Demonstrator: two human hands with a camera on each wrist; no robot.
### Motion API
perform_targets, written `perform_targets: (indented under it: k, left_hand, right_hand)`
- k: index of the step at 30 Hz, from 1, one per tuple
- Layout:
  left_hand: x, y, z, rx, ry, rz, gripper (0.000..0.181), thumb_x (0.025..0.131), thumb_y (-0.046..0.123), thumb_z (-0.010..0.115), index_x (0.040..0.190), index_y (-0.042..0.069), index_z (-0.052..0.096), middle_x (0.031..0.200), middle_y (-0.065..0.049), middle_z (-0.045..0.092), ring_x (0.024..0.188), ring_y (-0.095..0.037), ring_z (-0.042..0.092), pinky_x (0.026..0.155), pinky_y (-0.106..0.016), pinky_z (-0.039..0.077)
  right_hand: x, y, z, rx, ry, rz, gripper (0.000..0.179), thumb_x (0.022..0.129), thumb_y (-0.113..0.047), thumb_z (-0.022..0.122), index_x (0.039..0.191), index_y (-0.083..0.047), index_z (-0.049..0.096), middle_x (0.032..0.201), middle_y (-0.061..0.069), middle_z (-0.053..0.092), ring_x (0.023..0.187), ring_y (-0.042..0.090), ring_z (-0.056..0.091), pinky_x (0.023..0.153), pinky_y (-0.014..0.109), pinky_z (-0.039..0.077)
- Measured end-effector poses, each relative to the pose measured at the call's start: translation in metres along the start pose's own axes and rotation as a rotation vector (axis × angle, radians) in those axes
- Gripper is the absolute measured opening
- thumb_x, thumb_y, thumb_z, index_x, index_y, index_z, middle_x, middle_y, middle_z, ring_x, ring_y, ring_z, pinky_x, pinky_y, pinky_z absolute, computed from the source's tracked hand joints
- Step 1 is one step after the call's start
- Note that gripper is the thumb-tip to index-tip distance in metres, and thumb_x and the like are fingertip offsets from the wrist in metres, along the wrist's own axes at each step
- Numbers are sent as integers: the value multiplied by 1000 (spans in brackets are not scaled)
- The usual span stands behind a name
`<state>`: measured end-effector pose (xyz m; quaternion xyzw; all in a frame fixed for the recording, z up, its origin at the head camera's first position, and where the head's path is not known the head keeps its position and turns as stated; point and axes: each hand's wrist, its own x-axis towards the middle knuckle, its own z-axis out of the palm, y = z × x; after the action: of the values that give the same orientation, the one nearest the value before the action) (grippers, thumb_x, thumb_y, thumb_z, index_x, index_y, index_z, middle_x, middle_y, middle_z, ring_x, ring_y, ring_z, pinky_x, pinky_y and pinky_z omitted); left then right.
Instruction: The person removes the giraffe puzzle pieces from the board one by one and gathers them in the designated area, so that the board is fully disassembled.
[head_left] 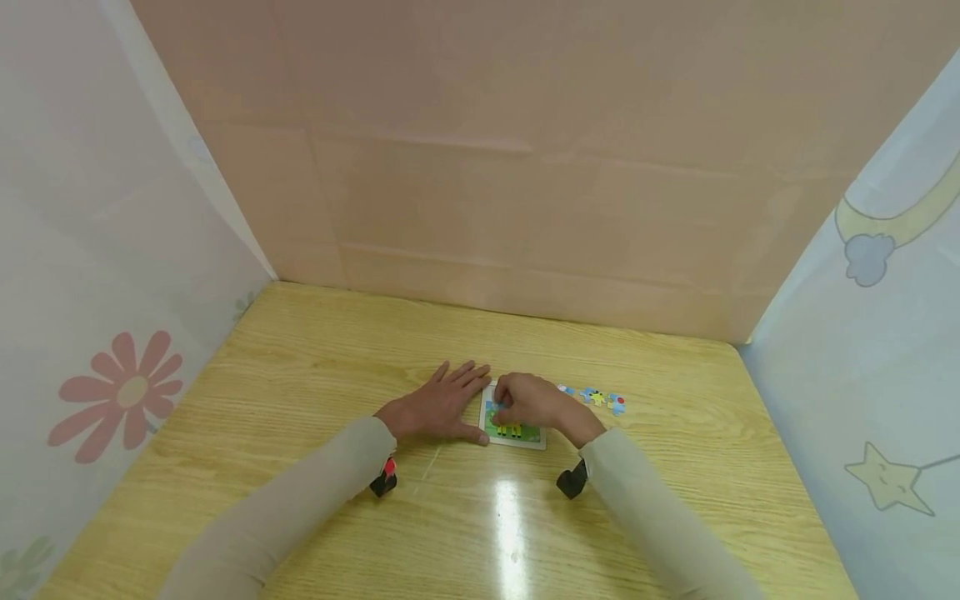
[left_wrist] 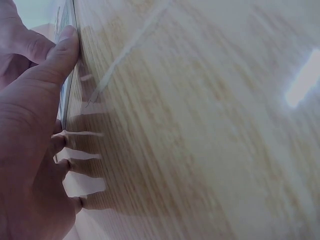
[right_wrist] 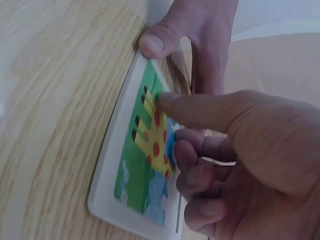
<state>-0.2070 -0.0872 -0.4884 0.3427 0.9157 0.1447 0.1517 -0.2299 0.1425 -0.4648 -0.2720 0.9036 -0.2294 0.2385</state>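
Observation:
A white-framed jigsaw puzzle [right_wrist: 142, 145] shows a yellow, red-spotted giraffe on green ground. It lies on the table between both hands. My left hand [head_left: 441, 407] rests flat at its left side, fingers spread; the thumb [right_wrist: 159, 42] touches the frame's near left corner. Over the puzzle, my right hand [head_left: 531, 400] bends its fingers, with the thumb [right_wrist: 175, 107] down by the giraffe's legs. A bluish puzzle piece [right_wrist: 176, 138] shows at its curled fingertips, mostly hidden by them. The puzzle's far part is also covered by this hand.
Loose puzzle pieces [head_left: 597, 397] lie on the wooden table [head_left: 660, 467] just right of the right hand, blue and yellow, one with a red spot. A brown panel [head_left: 510, 217] stands behind, and printed white sheets [head_left: 90, 208] hang at both sides.

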Motion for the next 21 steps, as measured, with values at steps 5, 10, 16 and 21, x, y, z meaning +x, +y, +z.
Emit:
perform_targets:
  k: [5,10,16,21]
  left_hand:
    - [1,-1,2,5,5,1,104,96,73,62,171,11,24,182,-6,13,170,-33,7,135,-67,6]
    - [1,-1,2,1,1,-6,105,96,73,63,171,11,24,182,-6,12,170,-32,7,135,-66,5]
    - [0,0,0,4,2,6,105,97,72,63,171,10,22,182,-8,13,170,-35,8,134,-68,6]
    - [0,-2,0,8,-8,-3,108,96,74,61,173,12,17,182,-7,11,170,-33,5,135,-67,5]
  right_hand:
    - [-1,-4,1,-19,-13,15,26,95,-25,82,113,-10,68,104,2,70,88,15,63,82,38,56]
    - [-2,-4,1,21,-6,16,26,96,-21,81,114,-9,66,103,3,67,86,17,60,80,36,53]
    - [-3,-1,2,64,11,-14,25,96,-20,81,110,-10,63,103,4,65,87,17,59,79,34,52]
    - [-3,-1,5,125,6,-29,24,97,-18,80,107,-11,58,101,4,65,87,17,58,79,33,51]
